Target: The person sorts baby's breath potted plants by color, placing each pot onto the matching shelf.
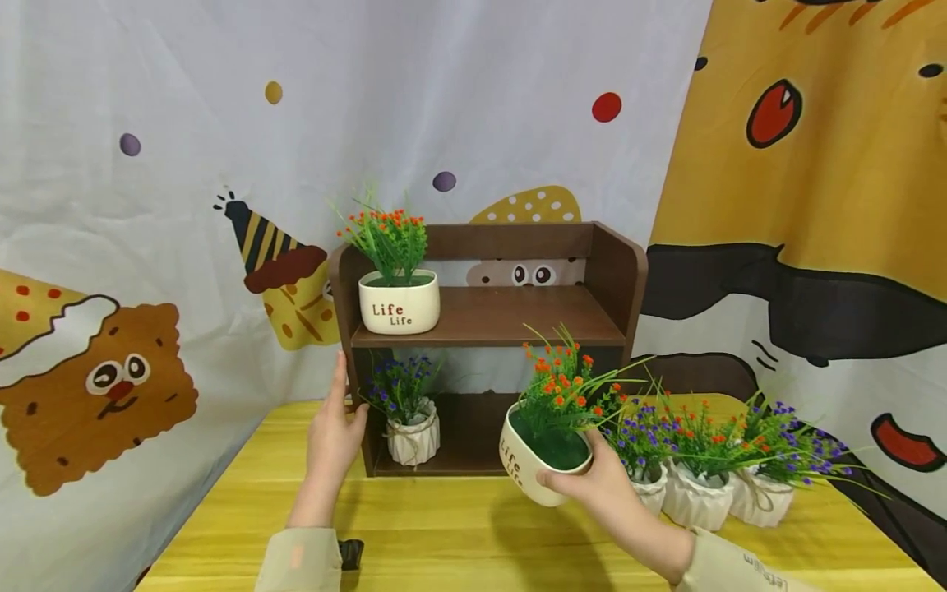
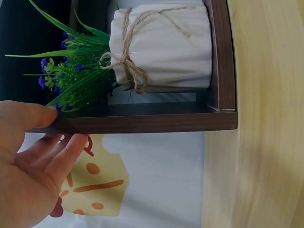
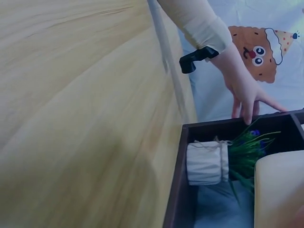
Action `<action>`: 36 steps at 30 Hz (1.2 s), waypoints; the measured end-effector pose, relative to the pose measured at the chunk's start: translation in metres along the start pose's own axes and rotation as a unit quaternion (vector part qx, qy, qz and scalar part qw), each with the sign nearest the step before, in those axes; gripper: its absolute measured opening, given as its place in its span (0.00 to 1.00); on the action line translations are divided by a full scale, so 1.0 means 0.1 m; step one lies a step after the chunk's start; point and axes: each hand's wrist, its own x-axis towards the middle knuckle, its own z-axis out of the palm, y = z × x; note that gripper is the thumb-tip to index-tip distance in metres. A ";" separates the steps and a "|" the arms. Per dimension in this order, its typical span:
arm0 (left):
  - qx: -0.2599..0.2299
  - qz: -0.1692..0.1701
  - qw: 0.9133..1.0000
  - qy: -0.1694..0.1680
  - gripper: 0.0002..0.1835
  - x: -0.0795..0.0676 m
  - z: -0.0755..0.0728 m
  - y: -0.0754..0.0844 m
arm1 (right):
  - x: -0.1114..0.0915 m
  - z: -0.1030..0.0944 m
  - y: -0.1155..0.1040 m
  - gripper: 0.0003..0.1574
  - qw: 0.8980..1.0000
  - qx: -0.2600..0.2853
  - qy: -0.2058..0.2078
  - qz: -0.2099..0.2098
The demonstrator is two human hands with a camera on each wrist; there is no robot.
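Note:
My right hand [image 1: 602, 473] grips a white oval flower pot [image 1: 528, 477] by its rim and side, tilted in front of the shelf's right half. Orange flowers and long grass grow from it, and red "Life" lettering marks its wall. Part of that pot [image 3: 280, 190] shows at the right wrist view's edge. My left hand [image 2: 38, 166] holds the left side panel [image 2: 142, 122] of a dark brown two-tier shelf [image 1: 518, 316], thumb at the front edge and fingers outside. Close by, on the lower tier, stands a white pleated pot [image 2: 164, 50] with twine and purple flowers.
A matching "Life" pot [image 1: 399, 304] with orange flowers sits on the upper tier at left. Several white pleated pots [image 1: 699, 497] with purple or orange flowers stand right of the shelf on the wooden table [image 1: 414, 526]. Behind hangs a printed cloth [image 1: 518, 99].

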 end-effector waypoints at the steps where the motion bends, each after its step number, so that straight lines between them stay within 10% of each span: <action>1: 0.001 0.001 1.000 0.002 0.48 0.01 -0.01 0.00 | 0.01 -0.01 -0.02 0.41 1.000 0.005 -0.003 -0.001; 9: -0.001 0.011 1.000 0.004 0.48 0.06 -0.02 0.02 | 0.05 -0.06 -0.17 0.41 1.000 -0.015 -0.010 -0.026; 16: -0.003 0.003 1.000 0.000 0.48 0.04 -0.01 0.03 | 0.08 -0.13 -0.38 0.43 0.993 0.095 -0.057 -0.033; 36: 0.002 0.007 1.000 0.012 0.50 0.00 0.01 -0.01 | 0.17 -0.29 -0.76 0.43 0.989 0.082 -0.088 -0.086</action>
